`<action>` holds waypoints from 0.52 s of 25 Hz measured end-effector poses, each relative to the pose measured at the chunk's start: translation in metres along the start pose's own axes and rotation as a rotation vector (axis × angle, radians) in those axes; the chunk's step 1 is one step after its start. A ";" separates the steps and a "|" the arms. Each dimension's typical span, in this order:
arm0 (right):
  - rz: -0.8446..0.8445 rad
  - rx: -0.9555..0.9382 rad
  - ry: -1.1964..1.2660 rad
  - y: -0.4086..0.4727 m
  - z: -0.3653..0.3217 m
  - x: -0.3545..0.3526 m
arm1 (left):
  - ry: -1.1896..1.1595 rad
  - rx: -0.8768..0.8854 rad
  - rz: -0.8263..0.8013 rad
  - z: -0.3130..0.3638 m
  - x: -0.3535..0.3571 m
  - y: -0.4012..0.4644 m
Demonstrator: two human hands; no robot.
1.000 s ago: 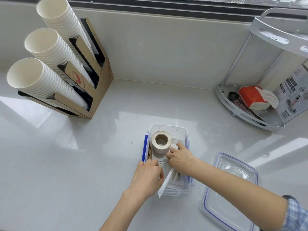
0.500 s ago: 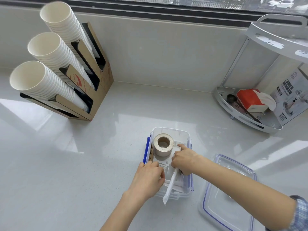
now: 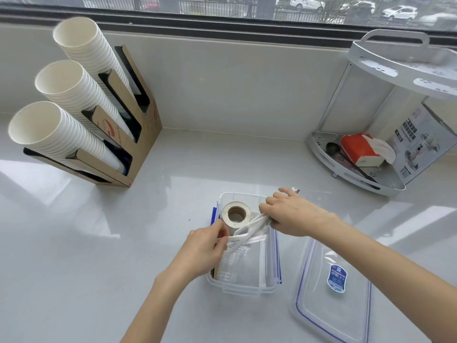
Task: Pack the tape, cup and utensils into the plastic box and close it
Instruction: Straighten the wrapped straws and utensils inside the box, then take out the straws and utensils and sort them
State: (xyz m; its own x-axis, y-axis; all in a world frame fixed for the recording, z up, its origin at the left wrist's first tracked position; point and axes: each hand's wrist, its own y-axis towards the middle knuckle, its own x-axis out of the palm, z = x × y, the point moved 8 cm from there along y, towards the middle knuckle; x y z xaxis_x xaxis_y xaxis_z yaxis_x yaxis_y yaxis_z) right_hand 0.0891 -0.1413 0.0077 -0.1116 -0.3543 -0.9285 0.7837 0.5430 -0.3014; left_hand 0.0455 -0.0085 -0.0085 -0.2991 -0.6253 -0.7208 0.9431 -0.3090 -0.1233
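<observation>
1. Right hand (image 3: pixel 294 214) is closed on a bundle of wrapped white plastic utensils (image 3: pixel 249 226), pinching the far-right end over the box's right wall. Bundle's long axis runs diagonal, from that pinch down-left toward the left hand, so it lies across the box, not along it.
2. Left hand (image 3: pixel 205 248) grips at the near-left end of the same bundle, fingers curled shut on the wrapper edge just beside the tape roll; exactly what the fingertips hold is partly hidden.
3. Tape roll (image 3: pixel 236 214) stands w/ its core facing up in the far-left corner of the clear plastic box (image 3: pixel 243 289), touching or nearly touching the bundle.
4. A clear plastic cup (image 3: pixel 232 264) seems to lie on its side along the box's left half, under the left hand; hard to be sure thru clear walls.
5. Judgement: next move is to swing the bundle parallel to the box's long side and press it down into the free right half; the tape roll is the obstacle at the far end.
6. Lid (image 3: pixel 332 290) lies flat on the countertop (image 3: pixel 99 243) just right of the box, nearer the right hand, not yet on.
7. Paper cup dispenser (image 3: pixel 116 134) far left and corner rack (image 3: pixel 358 174) far right are well apart, no hindrance.
</observation>
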 end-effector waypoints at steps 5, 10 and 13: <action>0.061 0.157 0.276 -0.018 0.024 -0.014 | -0.139 -0.015 0.094 0.005 -0.012 0.000; 0.191 0.377 0.784 -0.036 0.051 -0.005 | -0.194 0.015 0.204 0.011 -0.024 0.001; 0.279 0.466 1.056 -0.041 0.050 0.004 | -0.166 -0.031 0.259 0.008 -0.024 0.003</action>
State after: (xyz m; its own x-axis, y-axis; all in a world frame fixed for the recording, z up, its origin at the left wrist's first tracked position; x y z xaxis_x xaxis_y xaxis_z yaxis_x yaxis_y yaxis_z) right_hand 0.0874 -0.2028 0.0271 -0.1792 0.6540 -0.7350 0.9833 0.0953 -0.1549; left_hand 0.0542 0.0001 0.0135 -0.0657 -0.7896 -0.6101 0.9942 -0.1037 0.0271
